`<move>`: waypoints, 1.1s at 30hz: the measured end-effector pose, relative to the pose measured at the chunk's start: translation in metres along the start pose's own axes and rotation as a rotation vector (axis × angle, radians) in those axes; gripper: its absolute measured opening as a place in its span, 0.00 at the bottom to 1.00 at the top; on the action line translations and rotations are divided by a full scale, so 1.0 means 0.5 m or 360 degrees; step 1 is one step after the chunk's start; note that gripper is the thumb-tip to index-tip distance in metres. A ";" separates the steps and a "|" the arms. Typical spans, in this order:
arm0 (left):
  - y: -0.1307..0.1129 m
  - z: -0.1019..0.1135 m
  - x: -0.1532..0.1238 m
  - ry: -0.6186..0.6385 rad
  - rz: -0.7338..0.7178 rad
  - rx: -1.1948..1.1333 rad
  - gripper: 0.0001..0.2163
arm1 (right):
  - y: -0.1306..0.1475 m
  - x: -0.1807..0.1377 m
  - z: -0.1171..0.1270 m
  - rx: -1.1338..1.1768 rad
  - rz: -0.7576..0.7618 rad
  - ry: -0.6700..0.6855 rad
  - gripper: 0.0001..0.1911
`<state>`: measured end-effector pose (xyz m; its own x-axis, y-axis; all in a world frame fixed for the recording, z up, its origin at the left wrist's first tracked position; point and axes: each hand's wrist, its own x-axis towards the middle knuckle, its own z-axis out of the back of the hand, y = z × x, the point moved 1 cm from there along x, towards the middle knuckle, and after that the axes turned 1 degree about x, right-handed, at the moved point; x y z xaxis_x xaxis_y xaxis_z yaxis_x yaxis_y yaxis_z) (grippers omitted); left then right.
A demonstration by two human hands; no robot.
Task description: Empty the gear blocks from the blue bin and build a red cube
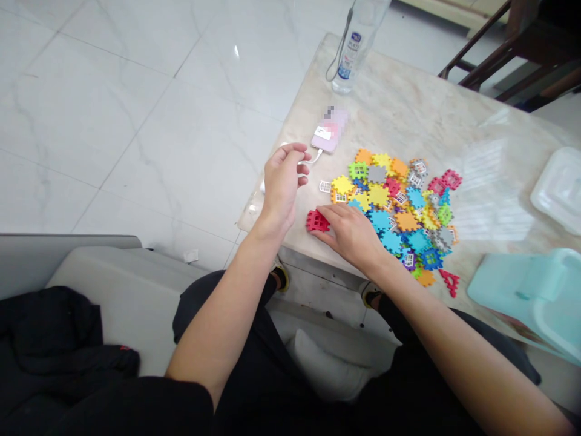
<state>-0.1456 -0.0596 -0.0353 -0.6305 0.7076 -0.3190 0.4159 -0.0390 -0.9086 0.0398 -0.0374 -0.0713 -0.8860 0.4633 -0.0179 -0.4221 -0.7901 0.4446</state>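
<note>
My right hand (351, 233) has its fingers and thumb around a red building block (318, 221) with a window-like grid, low over the table's near left part. To its upper left my left hand (284, 178) is raised with curled, parted fingers and nothing visible in them, close to the phone's white cable (312, 160). Just right of the right hand spreads a pile of toothed plastic building tiles (378, 195) in yellow, blue, orange, green, grey and red. A small white window piece (324, 186) lies at the pile's left edge.
On the marble-look table (408, 91) stand a clear water bottle (351, 54) with a strap and a phone (330, 130). To the right are a mint-green container (512, 278) and a white translucent lid (560, 188). A red triangular piece (449, 282) lies near the container.
</note>
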 end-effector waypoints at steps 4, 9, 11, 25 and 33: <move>0.003 -0.001 0.002 0.0000 -0.0009 -0.0055 0.06 | 0.002 0.003 -0.002 0.0010 0.0003 0.0006 0.19; 0.005 -0.001 0.002 -0.0018 0.0011 -0.0076 0.07 | 0.001 0.004 -0.003 0.0030 -0.0025 -0.0002 0.21; 0.004 -0.001 0.002 -0.0013 0.0013 -0.0080 0.07 | 0.003 0.005 -0.004 0.0035 -0.0044 0.0005 0.20; 0.006 0.000 -0.002 0.0016 0.0016 -0.0071 0.05 | 0.021 0.008 -0.007 -0.0046 -0.0188 0.0019 0.18; 0.004 0.003 -0.003 0.0022 0.0023 -0.0115 0.05 | 0.019 0.006 -0.008 -0.0044 -0.0160 0.0035 0.19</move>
<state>-0.1447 -0.0619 -0.0372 -0.6152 0.7169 -0.3281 0.4714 0.0010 -0.8819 0.0327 -0.0452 -0.0708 -0.8428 0.5321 -0.0810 -0.5140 -0.7511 0.4144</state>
